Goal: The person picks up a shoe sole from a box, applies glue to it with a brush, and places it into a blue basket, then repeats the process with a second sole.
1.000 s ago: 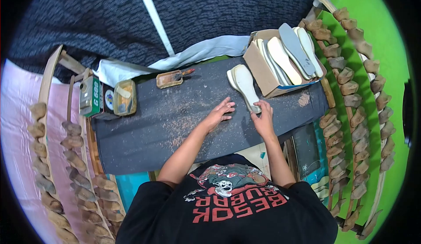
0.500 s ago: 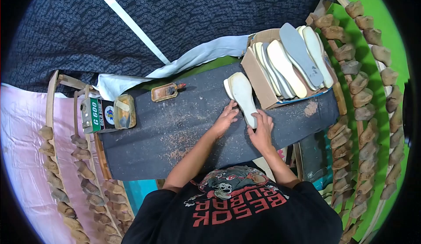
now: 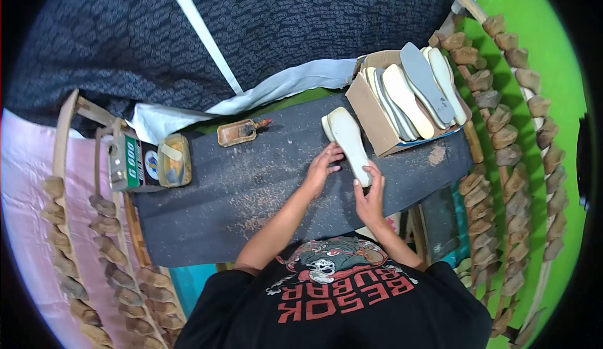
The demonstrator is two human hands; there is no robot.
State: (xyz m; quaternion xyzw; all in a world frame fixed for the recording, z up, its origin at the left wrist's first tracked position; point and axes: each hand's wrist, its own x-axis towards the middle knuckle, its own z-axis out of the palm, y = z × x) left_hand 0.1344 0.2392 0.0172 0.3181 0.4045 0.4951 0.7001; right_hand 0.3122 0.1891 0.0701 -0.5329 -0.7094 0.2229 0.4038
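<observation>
A pale cream shoe insole [image 3: 348,142] lies at a slant on the dark-covered table, with the rounded end of another insole [image 3: 326,127] showing from under its upper left side. My right hand [image 3: 370,193] grips the narrow lower end of the top insole, fingers on its right edge and thumb at its tip. On the left side, my left hand [image 3: 321,170] rests close to the insole's edge with fingers apart; whether its fingertips touch the insole is hard to see. Right beside them stands a cardboard box [image 3: 369,118] packed with upright cream and grey insoles [image 3: 427,88].
At the table's left end stand a green-labelled G 600 can [image 3: 132,164] and a plastic tub [image 3: 174,161]. A small tray with a brush [image 3: 237,133] sits toward the back. Crumbs [image 3: 254,208] litter the table [image 3: 188,223]. Racks of shoe lasts [image 3: 502,135] flank both sides.
The view has shifted slightly. My right hand has closed around the insole's lower end, its thumb now at the tip. My left hand stays beside the insole.
</observation>
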